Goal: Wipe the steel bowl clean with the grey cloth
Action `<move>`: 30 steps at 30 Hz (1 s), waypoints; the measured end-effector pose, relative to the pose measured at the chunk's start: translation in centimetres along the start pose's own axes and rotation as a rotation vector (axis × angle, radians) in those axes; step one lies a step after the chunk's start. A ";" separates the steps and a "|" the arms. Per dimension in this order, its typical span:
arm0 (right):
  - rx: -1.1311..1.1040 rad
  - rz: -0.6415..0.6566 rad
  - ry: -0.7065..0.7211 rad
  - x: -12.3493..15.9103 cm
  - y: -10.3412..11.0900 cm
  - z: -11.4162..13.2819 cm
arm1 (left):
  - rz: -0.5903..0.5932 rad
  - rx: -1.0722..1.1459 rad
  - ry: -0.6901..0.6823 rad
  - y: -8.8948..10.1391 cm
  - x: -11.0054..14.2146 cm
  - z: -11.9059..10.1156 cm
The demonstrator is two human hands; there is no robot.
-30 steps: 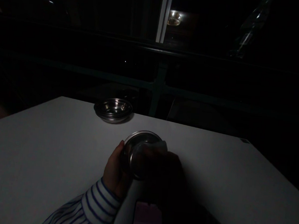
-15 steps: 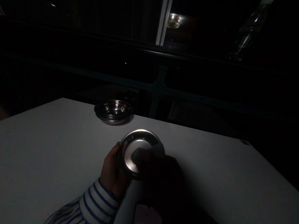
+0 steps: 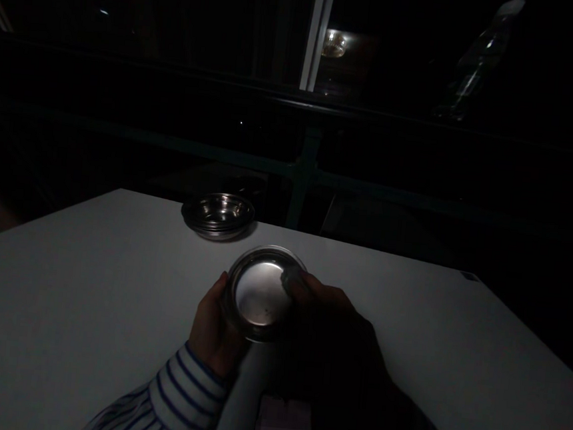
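Note:
My left hand (image 3: 213, 329) grips the near left rim of a small steel dish (image 3: 260, 291), which is tilted toward me above the white table (image 3: 83, 304). My right hand (image 3: 325, 312) is in deep shadow at the dish's right rim. Its fingers are closed on a small pale cloth or wad (image 3: 291, 281) that touches the dish's inner edge. A striped sleeve covers my left forearm.
A short stack of steel dishes (image 3: 217, 214) stands at the table's far edge. A pale blurred box-like thing (image 3: 283, 422) lies near the front edge. Beyond the table are a dark railing and a white post (image 3: 316, 33). The room is very dark.
The dish has turned its inside more toward me. My right hand with the pale wad has slid from the dish's middle to its right rim.

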State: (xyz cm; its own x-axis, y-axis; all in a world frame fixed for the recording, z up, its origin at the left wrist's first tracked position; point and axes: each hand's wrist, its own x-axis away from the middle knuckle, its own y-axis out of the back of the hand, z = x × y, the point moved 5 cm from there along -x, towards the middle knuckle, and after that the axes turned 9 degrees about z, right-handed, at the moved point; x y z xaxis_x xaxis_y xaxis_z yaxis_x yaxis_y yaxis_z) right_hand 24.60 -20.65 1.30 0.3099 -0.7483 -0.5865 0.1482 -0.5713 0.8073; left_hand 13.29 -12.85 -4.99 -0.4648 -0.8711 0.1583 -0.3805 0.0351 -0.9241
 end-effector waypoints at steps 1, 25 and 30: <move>-0.030 0.008 -0.030 0.0 0.0 -0.1 | 0.000 -0.004 0.006 0.0 0.0 0.0; -0.167 0.094 0.125 -1.0 -2.1 -0.3 | 0.042 -0.049 0.084 -0.2 0.0 0.5; -0.050 0.063 0.249 -0.6 -3.6 1.7 | 0.078 -0.034 0.117 0.8 -0.1 0.6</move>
State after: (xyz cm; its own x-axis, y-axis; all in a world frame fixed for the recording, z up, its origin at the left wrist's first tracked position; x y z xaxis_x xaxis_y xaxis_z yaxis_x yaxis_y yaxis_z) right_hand 22.26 -18.77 -1.38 0.5409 -0.6721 -0.5056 0.1654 -0.5044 0.8475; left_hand 13.48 -13.01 -5.92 -0.5831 -0.8024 0.1273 -0.3657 0.1193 -0.9231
